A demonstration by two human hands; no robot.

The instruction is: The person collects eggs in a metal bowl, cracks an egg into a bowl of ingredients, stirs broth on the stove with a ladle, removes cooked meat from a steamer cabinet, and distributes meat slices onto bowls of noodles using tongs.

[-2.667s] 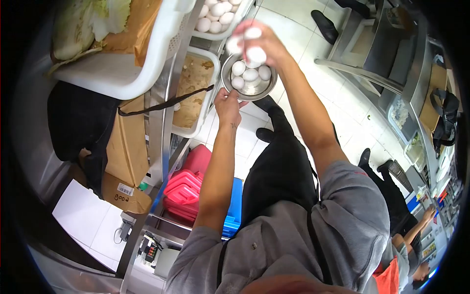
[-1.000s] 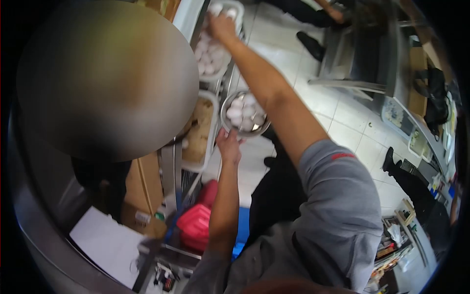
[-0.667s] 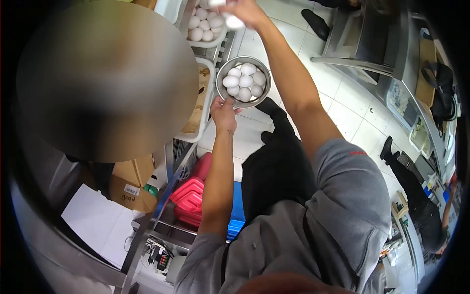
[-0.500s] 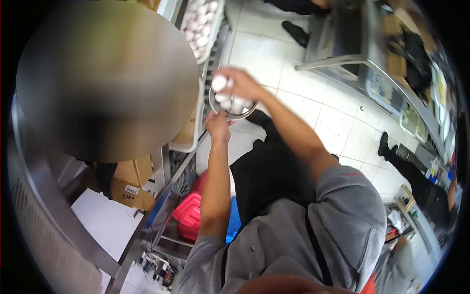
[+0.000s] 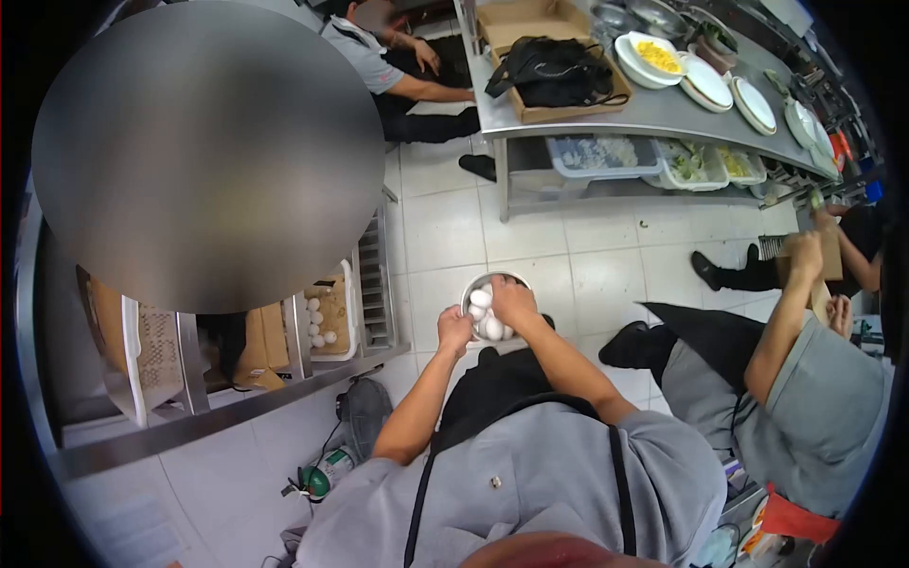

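Note:
A round metal bowl (image 5: 526, 281) of white eggs (image 5: 482, 296) is held out in front of my body, above the tiled floor. My left hand (image 5: 454, 329) is closed on the left side of its rim. Over the bowl's right part, my right hand (image 5: 514, 301) reaches in with curled fingers against the eggs. Those fingertips are partly hidden, so whether an egg is in their grip does not show.
A white crate (image 5: 351, 308) with several eggs stands on the metal rack (image 5: 374, 284) at left. Ahead is a steel table (image 5: 530, 131) with a box, black bag and dishes. One co-worker (image 5: 805, 379) stands close on my right; another (image 5: 398, 85) is at the far left. A blurred disc covers the upper left.
The view has turned, and the bowl is now away from the rack, in front of me. My right hand has lowered from above the bowl into it. The left hand keeps its hold on the rim.

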